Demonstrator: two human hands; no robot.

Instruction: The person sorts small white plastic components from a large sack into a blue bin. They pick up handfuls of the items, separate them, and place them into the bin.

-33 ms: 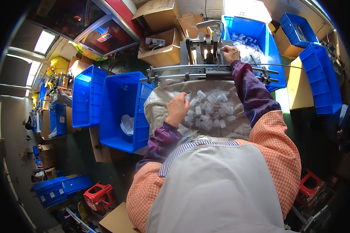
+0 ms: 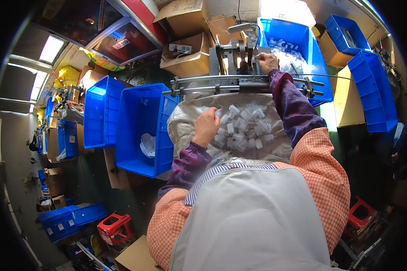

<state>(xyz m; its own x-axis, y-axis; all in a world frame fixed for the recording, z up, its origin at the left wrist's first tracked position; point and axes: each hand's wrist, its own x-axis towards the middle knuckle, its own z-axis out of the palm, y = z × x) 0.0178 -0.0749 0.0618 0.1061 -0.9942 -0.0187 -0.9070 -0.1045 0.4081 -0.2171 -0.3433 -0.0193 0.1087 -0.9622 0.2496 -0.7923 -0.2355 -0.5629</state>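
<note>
My left hand (image 2: pixel 206 126) is closed above the left side of a heap of small translucent white plastic pieces (image 2: pixel 246 126). A whitish bit shows by its fingertips, too small to make out. The heap lies on a pale cloth sheet (image 2: pixel 180 121) spread in front of me. Beyond it stands a dark metal bench machine (image 2: pixel 233 61) with a horizontal bar (image 2: pixel 221 82) along its front. My right hand (image 2: pixel 269 62) reaches over that bar, its fingers curled at the machine's right side. What those fingers grip is hidden.
At the back right, a blue bin (image 2: pixel 319 67) holds many similar white pieces. Left of the sheet, another blue bin (image 2: pixel 133 131) has a clear plastic bag (image 2: pixel 148 145) in it. Open cardboard boxes (image 2: pixel 185 58) sit behind, and a red stool (image 2: pixel 115 228) stands at lower left.
</note>
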